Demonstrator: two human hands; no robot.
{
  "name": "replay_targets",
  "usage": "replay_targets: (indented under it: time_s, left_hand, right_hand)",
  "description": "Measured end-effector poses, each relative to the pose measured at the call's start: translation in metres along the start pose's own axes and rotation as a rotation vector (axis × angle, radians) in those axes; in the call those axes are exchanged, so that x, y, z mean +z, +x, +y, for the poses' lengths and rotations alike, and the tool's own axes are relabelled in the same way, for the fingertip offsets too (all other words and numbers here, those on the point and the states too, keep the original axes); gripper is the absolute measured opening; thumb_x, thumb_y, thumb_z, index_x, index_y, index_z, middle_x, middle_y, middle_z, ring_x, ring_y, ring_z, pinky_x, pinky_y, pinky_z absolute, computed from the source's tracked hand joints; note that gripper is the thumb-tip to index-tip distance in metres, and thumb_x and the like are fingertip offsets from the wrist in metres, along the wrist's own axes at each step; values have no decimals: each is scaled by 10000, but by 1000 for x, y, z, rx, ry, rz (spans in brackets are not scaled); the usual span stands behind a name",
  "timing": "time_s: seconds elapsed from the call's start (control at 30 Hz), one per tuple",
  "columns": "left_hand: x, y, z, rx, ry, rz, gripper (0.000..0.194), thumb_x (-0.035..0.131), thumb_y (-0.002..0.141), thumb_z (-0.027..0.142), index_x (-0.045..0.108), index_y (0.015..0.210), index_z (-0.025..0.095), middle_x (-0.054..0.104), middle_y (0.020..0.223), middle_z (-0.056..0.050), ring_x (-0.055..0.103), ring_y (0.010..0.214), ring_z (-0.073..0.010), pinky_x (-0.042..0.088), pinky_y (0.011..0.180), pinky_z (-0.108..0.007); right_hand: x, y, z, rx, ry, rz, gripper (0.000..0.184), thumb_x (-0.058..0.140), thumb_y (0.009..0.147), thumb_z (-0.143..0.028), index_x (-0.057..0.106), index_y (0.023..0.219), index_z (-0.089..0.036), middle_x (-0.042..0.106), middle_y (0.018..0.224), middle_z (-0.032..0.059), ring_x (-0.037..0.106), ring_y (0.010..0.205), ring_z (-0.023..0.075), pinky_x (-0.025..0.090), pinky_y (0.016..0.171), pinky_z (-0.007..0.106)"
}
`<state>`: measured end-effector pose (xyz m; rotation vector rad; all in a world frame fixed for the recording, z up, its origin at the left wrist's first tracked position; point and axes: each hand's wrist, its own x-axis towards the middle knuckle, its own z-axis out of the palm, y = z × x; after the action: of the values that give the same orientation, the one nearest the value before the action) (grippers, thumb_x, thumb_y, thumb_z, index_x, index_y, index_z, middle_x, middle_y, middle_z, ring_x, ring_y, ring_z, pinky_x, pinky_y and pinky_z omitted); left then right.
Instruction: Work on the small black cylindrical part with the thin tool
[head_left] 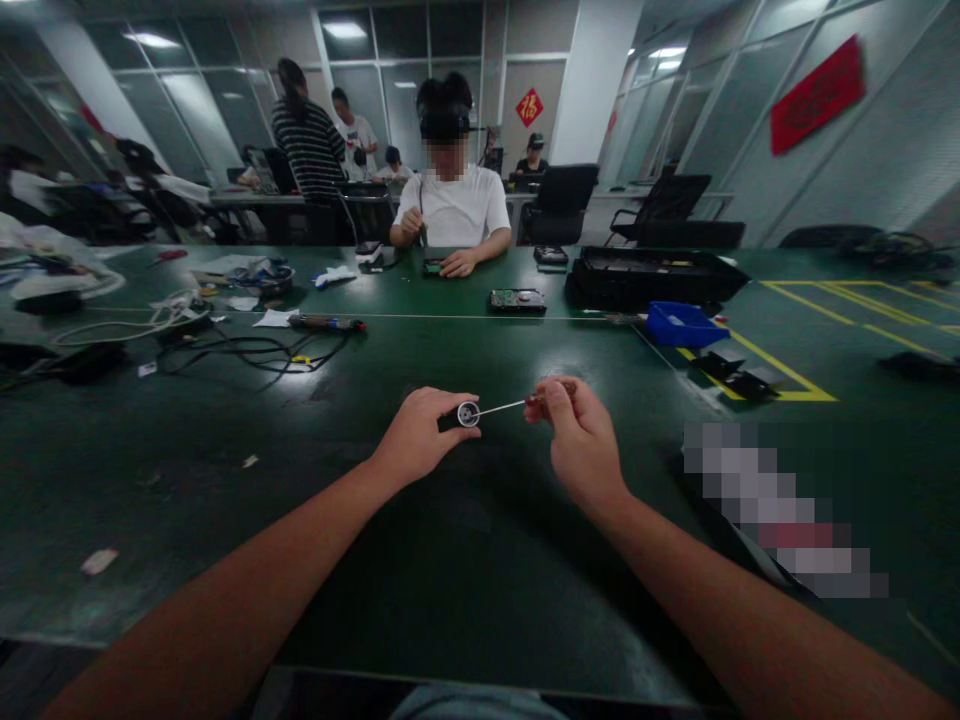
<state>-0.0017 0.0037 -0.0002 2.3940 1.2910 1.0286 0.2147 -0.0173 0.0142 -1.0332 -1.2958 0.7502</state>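
Thumb and fingers of my left hand [417,432] are closed around a small round part [469,414] with a white rim and a dark hollow inside. Its open end faces me. My right hand [583,440] grips a screwdriver [502,407] by its reddish-brown handle, mostly covered by the fingers. The thin metal shaft points left, and its tip reaches the opening of the round part; whether it touches a screw is too small to tell. Both hands are held above the green table [465,560].
Opposite sits a person [454,205] working on a circuit board. A hard drive [517,300] lies mid-table. Right of it are a black casing [652,278] and a blue bin [684,325]. Cables [247,350] and an electric screwdriver [328,323] lie on the left.
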Motion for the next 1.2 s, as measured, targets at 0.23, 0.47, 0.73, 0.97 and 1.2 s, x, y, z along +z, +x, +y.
replay_targets:
  time_s: [0.23, 0.47, 0.73, 0.97, 1.2]
  left_hand:
    - [0, -1, -1, 10, 2, 8, 388, 813, 825, 307, 711, 1196, 251, 761, 1132, -34, 666, 1062, -248, 486, 942, -425]
    - [0, -1, -2, -1, 12, 11, 393, 811, 827, 317, 708, 1202, 256, 758, 1136, -32, 661, 1064, -249, 484, 942, -430]
    - [0, -2, -3, 14, 20, 4, 382, 805, 835, 314, 704, 1198, 256, 758, 1131, -31, 664, 1066, -247, 484, 949, -435]
    - [1, -2, -5, 23, 17, 5, 392, 804, 835, 319, 700, 1208, 254, 753, 1141, -31, 658, 1073, -244, 488, 946, -436]
    - [2, -2, -7, 35, 17, 7, 387, 800, 839, 318, 700, 1207, 260, 753, 1152, -33, 662, 1078, -243, 488, 955, -432]
  right_hand:
    - [1, -10, -10, -141, -195, -85, 200, 495, 1017, -394, 604, 1048, -228, 718, 863, 34, 705, 798, 191, 544, 758, 353]
    - [-2, -11, -13, -220, -328, -113, 184, 466, 1035, -358, 586, 1085, -228, 750, 895, 44, 741, 842, 199, 538, 750, 331]
    - [-4, -10, -21, -342, -528, -120, 216, 627, 951, -396, 653, 849, -207, 700, 723, -2, 657, 621, 139, 458, 606, 263]
    - [-4, -10, -22, -405, -667, -50, 513, 659, 910, -478, 455, 526, -204, 390, 452, -74, 385, 405, 72, 260, 457, 245]
    - [-5, -9, -18, -454, -719, -52, 537, 635, 920, -527, 467, 526, -201, 405, 444, -69, 388, 404, 74, 258, 464, 249]
